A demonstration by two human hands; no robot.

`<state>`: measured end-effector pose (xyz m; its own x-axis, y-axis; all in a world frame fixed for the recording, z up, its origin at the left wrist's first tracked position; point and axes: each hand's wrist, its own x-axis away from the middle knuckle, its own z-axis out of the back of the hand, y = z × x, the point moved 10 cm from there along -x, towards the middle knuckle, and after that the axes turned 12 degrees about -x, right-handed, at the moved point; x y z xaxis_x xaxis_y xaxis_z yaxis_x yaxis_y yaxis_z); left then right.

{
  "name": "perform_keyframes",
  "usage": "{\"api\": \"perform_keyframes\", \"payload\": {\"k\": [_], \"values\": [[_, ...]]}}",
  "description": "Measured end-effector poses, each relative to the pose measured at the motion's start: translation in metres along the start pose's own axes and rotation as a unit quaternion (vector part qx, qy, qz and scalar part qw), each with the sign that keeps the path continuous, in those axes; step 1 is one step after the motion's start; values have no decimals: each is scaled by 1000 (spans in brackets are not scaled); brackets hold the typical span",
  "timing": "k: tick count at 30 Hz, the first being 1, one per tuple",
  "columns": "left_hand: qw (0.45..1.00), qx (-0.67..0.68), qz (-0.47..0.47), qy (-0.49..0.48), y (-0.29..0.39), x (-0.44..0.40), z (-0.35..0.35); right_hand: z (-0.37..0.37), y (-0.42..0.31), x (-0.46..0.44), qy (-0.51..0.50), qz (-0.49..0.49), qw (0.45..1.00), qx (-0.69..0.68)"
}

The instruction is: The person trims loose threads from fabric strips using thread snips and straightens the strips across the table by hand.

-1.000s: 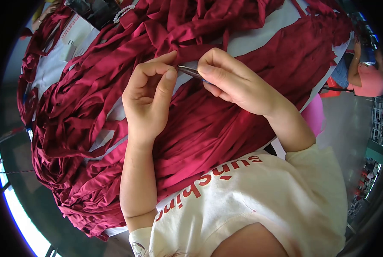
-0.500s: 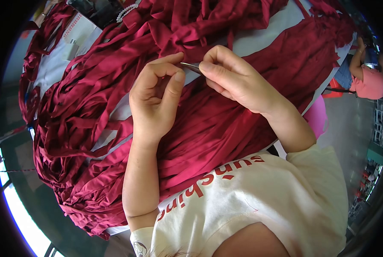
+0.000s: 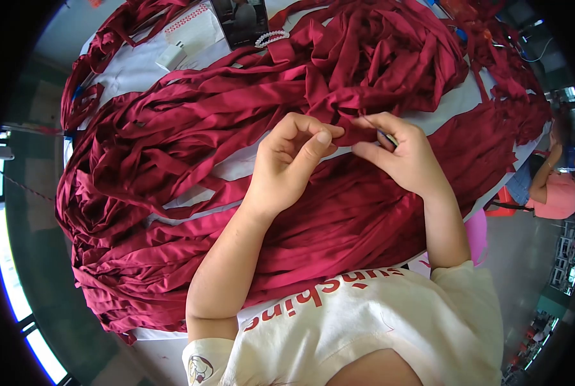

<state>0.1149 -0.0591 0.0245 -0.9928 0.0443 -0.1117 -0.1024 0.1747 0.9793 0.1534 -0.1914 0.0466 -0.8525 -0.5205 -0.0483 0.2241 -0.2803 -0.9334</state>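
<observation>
My left hand [image 3: 288, 164] is closed in a pinch over the dark red fabric strips [image 3: 319, 212]. Whatever lies between its thumb and index finger is too small or hidden to make out. Just to its right, my right hand [image 3: 408, 154] has thumb and index fingertips apart, pointing toward the left hand. A small, slim metal tool [image 3: 387, 138] is tucked inside the right hand, mostly covered by the fingers. Behind both hands lies a band of the same red fabric, bunched into a heap.
A white table [image 3: 242, 161] shows between the long piles of strips. Toward the back are a phone-like dark screen [image 3: 241, 22], a pearl bracelet [image 3: 272, 38], a small white box [image 3: 171, 56] and a notepad [image 3: 194, 27]. A person in pink [image 3: 554, 195] is at the right.
The view has shifted, so table and hands appear lower and further right. The metal tool's tip pointed at my left fingertips before; now it is drawn back into my right hand.
</observation>
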Motion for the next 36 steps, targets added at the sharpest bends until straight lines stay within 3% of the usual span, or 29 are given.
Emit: {"api": "perform_keyframes", "payload": {"k": [1,4,6,9,12,14,18,21,24,28,31,36], "values": [[1000,11,-1,13,1,-1,3,3,-9,-2,42,76,996,4],[996,-12,-21,87,9,-1,23,4,-2,-3,43,41,998,12],[977,-86,-12,193,2,-1,62,4,-17,-2,48,77,996,-5],[966,-73,-12,248,9,-2,76,6,-34,4,64,149,987,-1],[984,-10,-25,175,4,-7,50,6,-50,9,87,224,970,-22],[998,-12,-14,68,1,-8,23,3,-59,12,87,252,963,-34],[991,5,100,-90,-17,5,-12,-6,-64,15,40,296,954,-14],[980,-138,90,-110,-4,8,-18,-4,-51,17,62,246,965,-68],[986,-143,56,-58,-5,4,-12,14,-34,18,132,181,963,-149],[990,-84,103,-38,-9,7,-7,42,-18,23,195,150,952,-180],[989,-82,116,-32,-11,7,-6,37,-21,26,182,164,956,-162],[991,-40,124,-34,-12,7,-5,20,-19,26,150,106,972,-146]]}}
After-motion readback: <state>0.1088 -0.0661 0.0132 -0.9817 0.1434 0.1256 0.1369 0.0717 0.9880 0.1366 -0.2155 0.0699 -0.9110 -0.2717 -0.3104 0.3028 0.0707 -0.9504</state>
